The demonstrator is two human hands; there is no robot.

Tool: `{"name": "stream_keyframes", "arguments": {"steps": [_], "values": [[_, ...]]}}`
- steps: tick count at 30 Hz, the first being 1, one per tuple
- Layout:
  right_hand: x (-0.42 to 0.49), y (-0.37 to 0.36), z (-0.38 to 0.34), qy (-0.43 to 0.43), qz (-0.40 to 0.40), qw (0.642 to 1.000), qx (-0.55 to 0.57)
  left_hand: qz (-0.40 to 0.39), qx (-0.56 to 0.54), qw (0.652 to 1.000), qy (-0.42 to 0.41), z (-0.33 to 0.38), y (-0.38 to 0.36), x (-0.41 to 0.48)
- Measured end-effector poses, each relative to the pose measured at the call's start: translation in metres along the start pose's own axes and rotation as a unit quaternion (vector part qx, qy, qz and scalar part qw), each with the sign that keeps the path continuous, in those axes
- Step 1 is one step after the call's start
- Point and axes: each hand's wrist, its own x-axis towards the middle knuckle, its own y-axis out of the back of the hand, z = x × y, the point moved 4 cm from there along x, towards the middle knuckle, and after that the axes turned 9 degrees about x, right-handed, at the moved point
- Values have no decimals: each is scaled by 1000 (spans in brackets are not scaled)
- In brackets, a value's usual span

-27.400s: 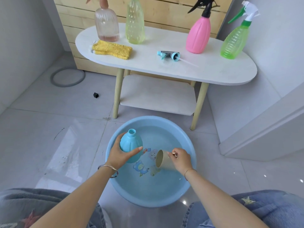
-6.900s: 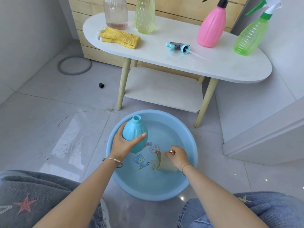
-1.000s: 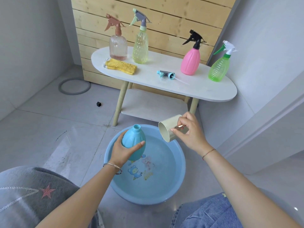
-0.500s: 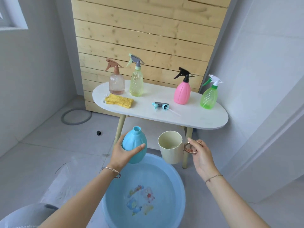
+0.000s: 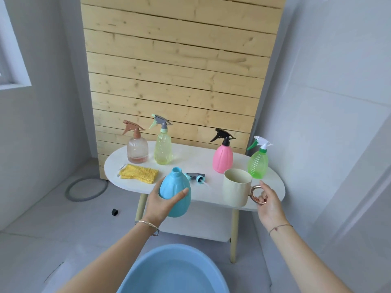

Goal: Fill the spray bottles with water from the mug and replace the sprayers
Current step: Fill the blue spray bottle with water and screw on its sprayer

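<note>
The blue bottle [image 5: 176,195] is held upright in front of the table [image 5: 190,154], before the middle of its front edge. Its long axis is close to vertical and its open neck points up, with no sprayer on it. The left hand [image 5: 158,205] wraps round its lower body from the left, thumb across the front and fingers behind. The mug [image 5: 236,188] is upright at the right part of the table's front edge, mouth up and ring handle turned right. Whether its base rests on the top or hangs just above it I cannot tell. The right hand [image 5: 267,203] holds it by the handle, fingers curled through the ring and thumb raised beside it. The loose sprayer [image 5: 195,177] lies on its side on the table just behind the blue bottle. Its long axis runs left to right, its tube points right and its other end is hidden by the bottle. At the table's left front lies a yellow cloth [image 5: 138,173]. Along the back stand four capped bottles, left to right: clear [image 5: 137,150], yellow [image 5: 163,151], pink [image 5: 222,158] and green [image 5: 258,164]. A blue basin [image 5: 173,269] sits on the floor in front of the table. A grey ring [image 5: 86,189] lies on the floor to the table's left.
</note>
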Motion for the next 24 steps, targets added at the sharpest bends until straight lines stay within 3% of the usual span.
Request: {"name": "stream_keyframes", "arguments": {"steps": [9, 16, 24], "values": [[75, 11, 6, 10, 56, 998, -24, 3, 7, 1000, -10, 6, -28, 45], [109, 21, 27, -13, 49, 997, -64, 8, -2, 1000, -6, 5, -44, 65], [112, 19, 24, 14, 19, 968, -250, 12, 19, 1000, -15, -1, -50, 75]]}}
